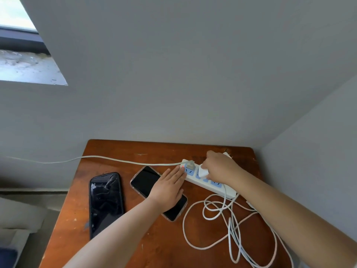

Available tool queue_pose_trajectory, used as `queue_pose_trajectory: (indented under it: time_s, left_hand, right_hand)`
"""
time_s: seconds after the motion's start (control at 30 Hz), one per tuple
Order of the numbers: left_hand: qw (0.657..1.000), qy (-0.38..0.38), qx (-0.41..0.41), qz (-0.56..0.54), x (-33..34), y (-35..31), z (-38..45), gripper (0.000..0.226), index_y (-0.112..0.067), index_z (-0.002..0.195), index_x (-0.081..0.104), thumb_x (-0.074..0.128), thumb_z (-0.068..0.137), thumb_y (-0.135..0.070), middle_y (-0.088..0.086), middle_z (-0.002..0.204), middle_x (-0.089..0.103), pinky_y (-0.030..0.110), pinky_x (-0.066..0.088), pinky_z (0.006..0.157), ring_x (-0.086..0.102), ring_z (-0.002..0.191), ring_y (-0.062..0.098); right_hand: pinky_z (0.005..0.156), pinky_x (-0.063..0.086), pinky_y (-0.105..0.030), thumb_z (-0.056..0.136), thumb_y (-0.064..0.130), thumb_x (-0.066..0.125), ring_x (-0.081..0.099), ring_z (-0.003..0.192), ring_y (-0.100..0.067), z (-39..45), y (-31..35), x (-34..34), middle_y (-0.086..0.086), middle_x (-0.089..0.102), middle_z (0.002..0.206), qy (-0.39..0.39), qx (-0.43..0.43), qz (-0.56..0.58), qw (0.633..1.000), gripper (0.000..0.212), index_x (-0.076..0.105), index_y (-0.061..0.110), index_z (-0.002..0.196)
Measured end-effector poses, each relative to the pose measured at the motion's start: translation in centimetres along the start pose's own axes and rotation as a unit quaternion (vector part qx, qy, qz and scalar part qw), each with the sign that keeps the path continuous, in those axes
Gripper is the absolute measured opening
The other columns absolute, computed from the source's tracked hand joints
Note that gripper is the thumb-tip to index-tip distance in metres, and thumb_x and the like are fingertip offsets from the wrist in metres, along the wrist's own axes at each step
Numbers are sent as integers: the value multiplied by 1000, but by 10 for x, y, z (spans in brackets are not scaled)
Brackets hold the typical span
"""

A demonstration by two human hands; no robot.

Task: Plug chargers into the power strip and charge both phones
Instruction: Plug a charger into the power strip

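Plain grey walls meet in a corner behind a small reddish-brown wooden table, its varnish scuffed and nicked near the far edge. At upper left a window recess opens in the wall, with a dark frame and a rough, dusty grey sill. A pale floor and something light-coloured show below the table's left edge, too blurred to identify.

On the table's far right lies a long white power strip with blue socket faces, set at a slant, a small red light glowing at its left end. Its grey supply cable runs off to the left past the table edge. A small grey plug sits in the socket nearest that end.

The right hand pinches a white charger block with fingers curled around it, holding it at the strip's second socket; whether its prongs are fully seated cannot be told. The left hand lies flat with fingers extended and together, fingertips touching the strip's left end, palm over a black phone in a clear case. A second black phone with a glossy screen lies just to its left, apart. Loops of white charging cable lie tangled on the near right of the table.
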State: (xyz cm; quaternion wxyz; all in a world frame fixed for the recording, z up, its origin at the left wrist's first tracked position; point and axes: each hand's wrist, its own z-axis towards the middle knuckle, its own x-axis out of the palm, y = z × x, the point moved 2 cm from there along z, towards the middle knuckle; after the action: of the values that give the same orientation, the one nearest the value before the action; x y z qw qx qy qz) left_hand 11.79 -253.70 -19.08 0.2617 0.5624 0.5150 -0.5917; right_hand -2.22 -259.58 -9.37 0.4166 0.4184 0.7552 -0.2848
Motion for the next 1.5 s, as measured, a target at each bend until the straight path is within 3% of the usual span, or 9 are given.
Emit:
queue_pose_trajectory:
  time_s: [0.13,0.23,0.4,0.53,0.67,0.8,0.97,1.3,1.5]
  left_hand:
    - [1000,6,9,-26,0,2,1,54,-21,142,3,30,96,-30,0,154,1,26,-11,106,-6,140,13]
    - [997,12,22,-68,-2,4,1,55,-21,142,5,34,96,-27,0,154,1,24,-10,106,-6,140,12]
    - [996,17,43,-76,-7,9,1,53,-20,142,7,33,96,-21,-1,154,2,23,-10,106,-5,140,12]
    - [998,22,47,-41,-8,11,2,52,-20,142,5,30,97,-21,-1,154,0,23,-12,105,-7,140,12]
    - [998,12,50,-31,-10,11,3,51,-19,142,9,30,96,-21,0,154,3,22,-11,105,-4,140,12]
    - [998,18,49,-28,-12,10,4,50,-18,142,11,31,96,-20,1,154,6,23,-11,106,-2,140,13]
    - [998,25,42,-26,-11,7,3,54,-17,142,9,31,94,-8,1,154,3,25,-13,106,-6,140,13]
    - [997,38,59,-24,-12,13,5,49,-19,142,8,28,97,-17,0,154,4,24,-13,105,-5,140,12]
    - [997,35,65,-5,-11,11,5,48,-17,142,7,26,98,-23,1,154,4,25,-13,106,-6,140,13]
  right_hand:
    - [44,18,-19,88,15,61,38,75,-18,5,6,0,-5,34,88,-4,2,-9,1000,16,61,3,99]
    - [55,29,-23,87,15,60,36,77,-18,9,13,0,-8,37,88,-27,-14,-23,999,17,61,4,101]
    - [68,37,-25,84,25,65,54,96,-23,9,12,2,-11,57,112,-70,-4,33,997,38,51,10,117]
    - [83,46,-27,87,33,61,54,103,-20,-5,6,10,-7,54,119,-109,6,60,992,41,52,8,118]
    - [96,40,-31,91,26,57,49,114,-21,-18,10,16,-7,55,126,-152,7,12,988,35,56,8,121]
    - [77,54,-36,59,15,85,66,85,-25,-27,26,18,-10,72,88,-201,45,-29,978,37,72,4,91]
    - [82,45,-27,91,6,50,45,112,-23,-18,28,27,-11,48,126,-165,19,25,986,39,44,2,130]
    - [75,48,-26,89,10,56,44,112,-21,-17,26,30,-10,47,126,-145,33,43,988,41,45,4,128]
    - [68,40,-23,86,9,61,47,109,-21,-9,28,27,-9,50,122,-149,47,95,983,41,45,8,124]
